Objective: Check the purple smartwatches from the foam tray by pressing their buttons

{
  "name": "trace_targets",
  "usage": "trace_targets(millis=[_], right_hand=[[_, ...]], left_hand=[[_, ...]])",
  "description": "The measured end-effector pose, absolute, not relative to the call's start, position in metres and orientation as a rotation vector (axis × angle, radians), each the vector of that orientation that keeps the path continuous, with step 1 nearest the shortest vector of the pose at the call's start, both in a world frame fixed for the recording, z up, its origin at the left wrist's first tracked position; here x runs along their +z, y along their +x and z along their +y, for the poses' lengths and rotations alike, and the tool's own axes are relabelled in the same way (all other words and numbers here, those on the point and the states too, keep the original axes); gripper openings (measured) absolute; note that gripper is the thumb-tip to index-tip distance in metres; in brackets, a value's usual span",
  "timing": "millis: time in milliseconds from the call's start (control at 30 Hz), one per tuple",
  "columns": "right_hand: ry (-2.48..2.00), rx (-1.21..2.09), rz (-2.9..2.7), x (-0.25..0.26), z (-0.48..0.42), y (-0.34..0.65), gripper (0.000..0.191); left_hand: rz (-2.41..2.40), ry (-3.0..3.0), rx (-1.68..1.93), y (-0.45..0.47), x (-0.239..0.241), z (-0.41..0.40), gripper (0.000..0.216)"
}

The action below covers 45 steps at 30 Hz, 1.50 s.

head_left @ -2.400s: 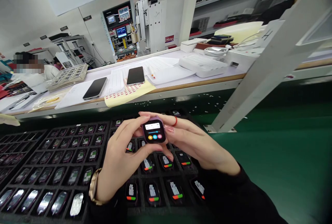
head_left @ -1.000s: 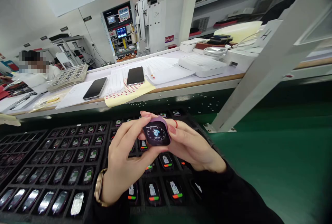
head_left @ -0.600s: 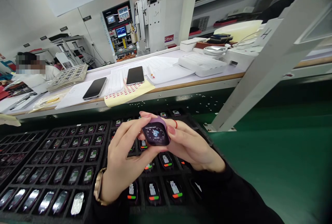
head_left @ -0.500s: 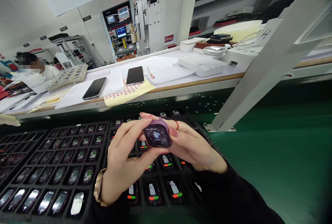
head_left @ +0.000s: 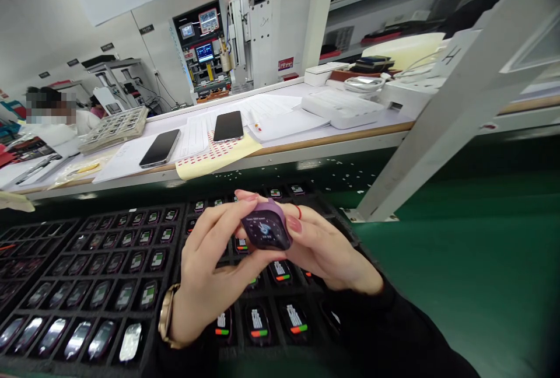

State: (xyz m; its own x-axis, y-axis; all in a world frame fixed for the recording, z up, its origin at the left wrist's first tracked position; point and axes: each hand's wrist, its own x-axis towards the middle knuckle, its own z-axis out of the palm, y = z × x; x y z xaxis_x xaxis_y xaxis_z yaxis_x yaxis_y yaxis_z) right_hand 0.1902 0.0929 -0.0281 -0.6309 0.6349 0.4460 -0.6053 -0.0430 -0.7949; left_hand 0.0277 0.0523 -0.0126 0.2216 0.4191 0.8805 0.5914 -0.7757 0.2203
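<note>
One purple smartwatch (head_left: 265, 230) pinched between left hand (head_left: 210, 276) and right hand (head_left: 326, 247), two phones (head_left: 160, 148) behind.

Bright, even overhead light fills the room, strongest on the white desk (head_left: 280, 127) toward 12 o'clock. The black tray (head_left: 87, 273) at 8 o'clock is dimmer, its glossy screens catching white glare. Wide-angle distortion bends and stretches lines toward the edges, most at 2 o'clock. The lower corners fall dark and soft. The centre is sharp.
</note>
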Motion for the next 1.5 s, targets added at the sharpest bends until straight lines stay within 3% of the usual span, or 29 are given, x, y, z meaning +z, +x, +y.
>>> trace_targets(millis=[500,867,1500], right_hand=[[-0.002,1.816,-1.329,-0.030,0.093,0.190,0.021],[-0.282,1.631,-1.399,-0.024,0.093,0.202,0.027],[-0.382,1.545,-1.489,-0.022,0.092,0.203,0.038]], left_hand=[[-0.995,-2.308,-1.563,0.028,-0.013,0.051,0.049],[-1.159,-2.349,-1.443,0.028,-0.017,0.056,0.051],[-1.161,-2.355,-1.416,0.031,-0.018,0.057,0.052]])
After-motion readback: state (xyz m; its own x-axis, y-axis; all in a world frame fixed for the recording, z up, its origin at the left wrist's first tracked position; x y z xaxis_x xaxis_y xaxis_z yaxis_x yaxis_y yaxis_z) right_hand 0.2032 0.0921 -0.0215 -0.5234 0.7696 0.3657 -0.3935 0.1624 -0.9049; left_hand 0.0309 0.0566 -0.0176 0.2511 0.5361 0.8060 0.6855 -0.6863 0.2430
